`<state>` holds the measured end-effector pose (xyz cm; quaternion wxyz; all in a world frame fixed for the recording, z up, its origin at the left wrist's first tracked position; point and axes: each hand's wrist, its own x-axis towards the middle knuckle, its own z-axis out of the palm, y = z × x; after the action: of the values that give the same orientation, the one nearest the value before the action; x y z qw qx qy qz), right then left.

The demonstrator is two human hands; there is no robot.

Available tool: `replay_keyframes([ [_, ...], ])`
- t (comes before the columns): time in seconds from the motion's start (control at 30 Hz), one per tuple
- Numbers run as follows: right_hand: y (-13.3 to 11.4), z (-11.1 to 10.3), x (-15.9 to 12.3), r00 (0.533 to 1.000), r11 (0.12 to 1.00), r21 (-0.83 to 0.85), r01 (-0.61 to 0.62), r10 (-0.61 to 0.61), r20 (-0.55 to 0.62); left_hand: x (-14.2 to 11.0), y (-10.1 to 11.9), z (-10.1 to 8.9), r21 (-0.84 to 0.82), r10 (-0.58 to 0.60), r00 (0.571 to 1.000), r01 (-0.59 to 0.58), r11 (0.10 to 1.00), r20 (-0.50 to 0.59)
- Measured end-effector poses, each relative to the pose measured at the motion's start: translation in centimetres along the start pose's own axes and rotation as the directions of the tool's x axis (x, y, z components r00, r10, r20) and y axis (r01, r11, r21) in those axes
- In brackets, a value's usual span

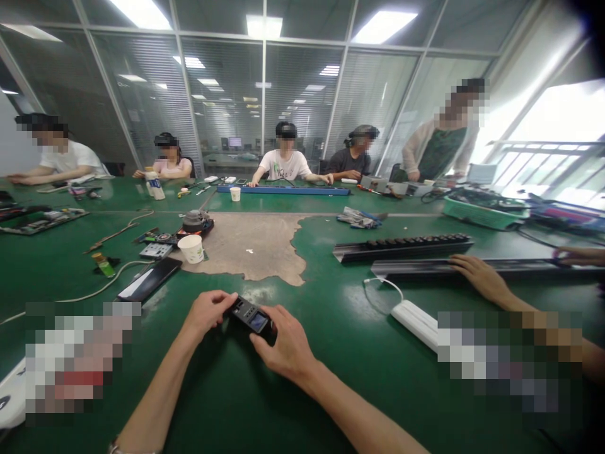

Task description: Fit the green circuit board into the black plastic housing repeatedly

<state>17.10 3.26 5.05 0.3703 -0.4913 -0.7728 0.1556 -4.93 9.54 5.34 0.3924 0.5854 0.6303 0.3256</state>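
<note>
Both my hands hold a small black device (250, 317) with a little screen and several ports, just above the green table (331, 366). My left hand (207, 313) grips its left end with curled fingers. My right hand (285, 345) wraps its right end, thumb near the screen. A black phone-like slab (150, 279) lies to the left of my hands, and a white paper cup (191, 248) stands beyond it.
A worn bare patch (255, 243) marks the table centre. Long black power strips (401, 247) lie at right, where another person's hand (479, 276) rests on one. A white power strip (416, 321) lies near. Several people sit round the far side; tools and boards clutter the left.
</note>
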Motion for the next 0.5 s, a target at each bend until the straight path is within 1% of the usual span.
replay_keyframes([
  [0.2, -0.11, -0.04, 0.06, 1.0, 1.0, -0.01, -0.026, 0.026, -0.005, 0.03, -0.3, -0.02, 0.014, -0.001, 0.999, 0.001, 1.0, 0.035],
  [0.4, -0.14, 0.19, -0.11, 0.999, 0.999, -0.021, -0.033, 0.033, 0.008, 0.15, -0.45, -0.1, -0.063, -0.038, 0.996, 0.043, 0.997, 0.082],
  [0.5, 0.02, 0.34, -0.15, 0.999, 0.999, -0.009, -0.038, 0.038, 0.008, 0.3, -0.62, -0.19, -0.114, -0.071, 0.996, 0.077, 0.99, 0.062],
])
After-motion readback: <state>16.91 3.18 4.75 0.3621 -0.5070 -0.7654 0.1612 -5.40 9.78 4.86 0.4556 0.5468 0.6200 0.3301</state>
